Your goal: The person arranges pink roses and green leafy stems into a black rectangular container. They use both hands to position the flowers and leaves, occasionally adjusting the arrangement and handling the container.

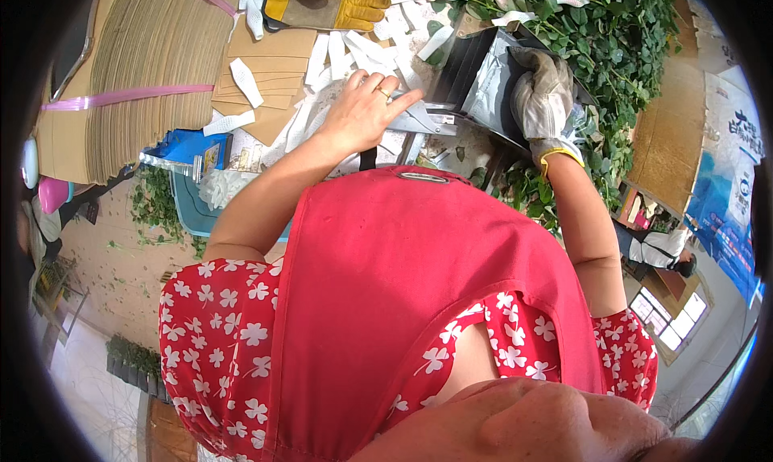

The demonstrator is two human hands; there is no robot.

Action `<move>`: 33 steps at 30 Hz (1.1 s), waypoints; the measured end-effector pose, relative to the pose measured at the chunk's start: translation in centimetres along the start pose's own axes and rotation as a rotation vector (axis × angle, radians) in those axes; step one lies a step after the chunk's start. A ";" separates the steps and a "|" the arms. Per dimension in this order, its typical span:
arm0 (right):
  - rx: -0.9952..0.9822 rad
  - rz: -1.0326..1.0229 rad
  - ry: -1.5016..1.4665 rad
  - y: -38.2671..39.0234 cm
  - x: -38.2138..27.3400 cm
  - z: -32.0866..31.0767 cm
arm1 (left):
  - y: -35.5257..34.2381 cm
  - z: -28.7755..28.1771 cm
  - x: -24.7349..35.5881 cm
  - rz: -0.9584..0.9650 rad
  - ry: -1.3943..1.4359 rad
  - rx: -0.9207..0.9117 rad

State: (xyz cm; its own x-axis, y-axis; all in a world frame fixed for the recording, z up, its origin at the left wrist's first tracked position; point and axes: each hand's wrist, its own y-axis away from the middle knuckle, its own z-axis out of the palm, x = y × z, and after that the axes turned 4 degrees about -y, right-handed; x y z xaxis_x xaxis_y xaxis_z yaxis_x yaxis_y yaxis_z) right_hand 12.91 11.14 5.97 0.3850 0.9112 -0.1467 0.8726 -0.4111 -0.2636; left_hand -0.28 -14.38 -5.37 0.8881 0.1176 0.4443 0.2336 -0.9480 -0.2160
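My left hand (366,111) is bare, with a ring on one finger. Its fingers are stretched and a little apart, over a spread of white net sleeves (370,51) and beside a flat metal piece (439,122); nothing shows in its grasp. A grey work glove with a yellow cuff covers my right hand (546,99). This hand is closed at the right side of a dark box-like holder (463,67) with a grey inner face (493,79). What its fingers hold, if anything, is hidden. Green leafy stems (616,51) lie just beyond it.
A stack of brown cardboard sheets (145,59) bound with pink tape stands on the left. Yellow-and-grey work gloves (326,3) lie at the far edge. Below the table is a blue-green tub (189,208). Another person (656,248) is at the far right.
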 end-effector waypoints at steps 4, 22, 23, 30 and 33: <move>0.021 -0.025 -0.012 -0.1 0.3 0.1 | -2.3 -2.3 0.4 -0.207 -0.032 -0.505; -0.051 0.127 0.001 -0.2 -0.5 -1.0 | -18.0 -3.6 -7.2 0.200 -0.319 -0.419; -0.060 0.169 -0.019 0.1 -0.4 -1.0 | -18.7 -3.7 -6.7 0.149 -0.302 -0.511; -0.066 0.154 -0.288 -0.4 0.3 -1.9 | -16.8 -6.5 -6.2 0.321 -0.514 0.024; -0.003 0.186 -0.244 0.1 0.7 -2.2 | -14.8 -11.8 -0.8 -0.242 -0.321 0.054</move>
State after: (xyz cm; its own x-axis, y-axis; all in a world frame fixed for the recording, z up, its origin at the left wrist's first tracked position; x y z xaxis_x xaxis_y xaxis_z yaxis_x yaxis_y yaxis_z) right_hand 13.93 11.81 7.90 0.4554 0.7867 -0.4168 0.7946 -0.5703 -0.2081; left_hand -9.13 -3.90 7.70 0.8814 0.4301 0.1956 0.4640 -0.8658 -0.1873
